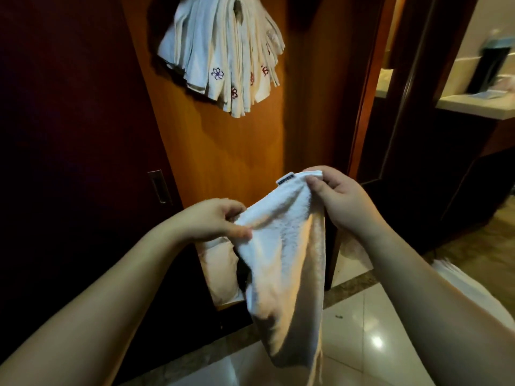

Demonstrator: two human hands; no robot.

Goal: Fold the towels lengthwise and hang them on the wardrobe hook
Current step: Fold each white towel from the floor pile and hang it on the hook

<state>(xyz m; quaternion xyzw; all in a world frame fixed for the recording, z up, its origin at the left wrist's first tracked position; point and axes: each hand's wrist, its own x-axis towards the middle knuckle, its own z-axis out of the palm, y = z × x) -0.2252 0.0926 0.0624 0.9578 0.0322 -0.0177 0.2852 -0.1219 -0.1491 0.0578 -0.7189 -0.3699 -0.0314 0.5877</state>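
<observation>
Towel: the white terry towel with the small dark label (281, 246) was up in front of you, between your two hands, hanging loose down toward the glossy pale floor tiles (370, 330). Not on the hook yet.
Right hand: your right hand (342, 199) was pinching the top edge right by the label, thumb in front, fingers curled behind the hem.
Left hand: your left hand (214, 218) was pinching the other side lower down, thumb laid flat on the cloth.
Fold status: honestly looked about halfway. The cloth was bunched and sagging in the middle, and the long edges weren't lined up.
Tip one: I'd have brought your hands level first. Your left sat lower than your right, which is why the thing draped crooked.
Tip two: match corner to corner along the top hem, then give it a small shake so the long sides drop straight.
Tip three: keep the label tucked inside the fold, looks tidier.
Hook area: the fanned bunch of white folded towels with little embroidered flowers (223, 57) was already hanging on the orange-brown wooden wardrobe panel (223, 151), well above your hands. I couldn't see the hook itself under them.
Watch out: that bunch looked crowded, so a sloppy fold probably won't stay put.
</observation>
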